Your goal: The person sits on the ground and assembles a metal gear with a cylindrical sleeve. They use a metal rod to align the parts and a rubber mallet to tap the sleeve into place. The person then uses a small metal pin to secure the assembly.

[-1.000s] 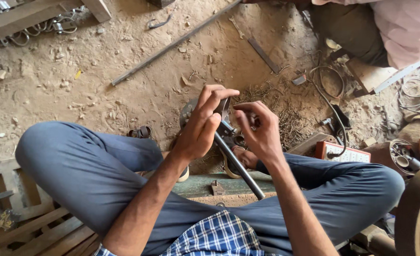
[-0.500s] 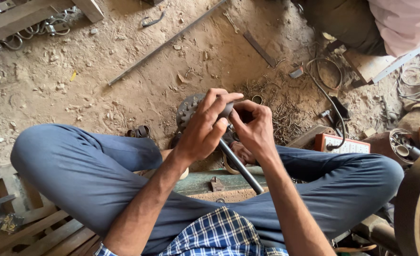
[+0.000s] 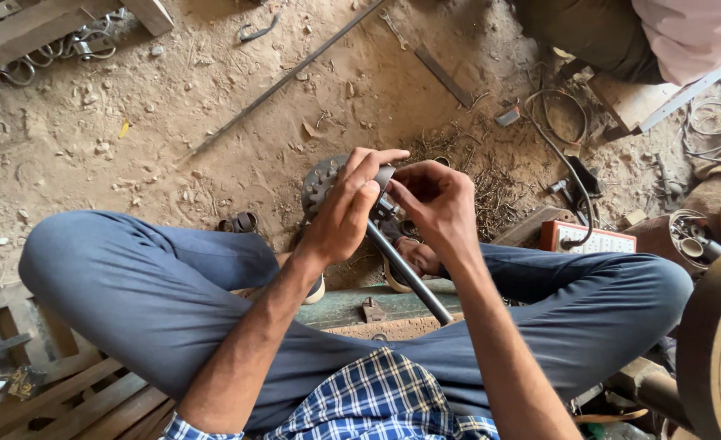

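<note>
A rough metal workshop is showing here, with work going on at ground level. Steel rods [image 3: 287,77], wire offcuts [image 3: 491,183] and chain links [image 3: 47,57] are lying across the dirt floor [image 3: 173,138].

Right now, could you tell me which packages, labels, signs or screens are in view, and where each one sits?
Flat box with a printed label: on the dirt floor beyond the right knee, rectangular, orange rim, pale face with small dark markings.
No screens or signs show.

Dusty earth floor [image 3: 214,98], strewn with a long steel rod [image 3: 283,81], flat metal strip [image 3: 444,76], wire offcuts [image 3: 491,191], coiled cable [image 3: 560,122].
</note>
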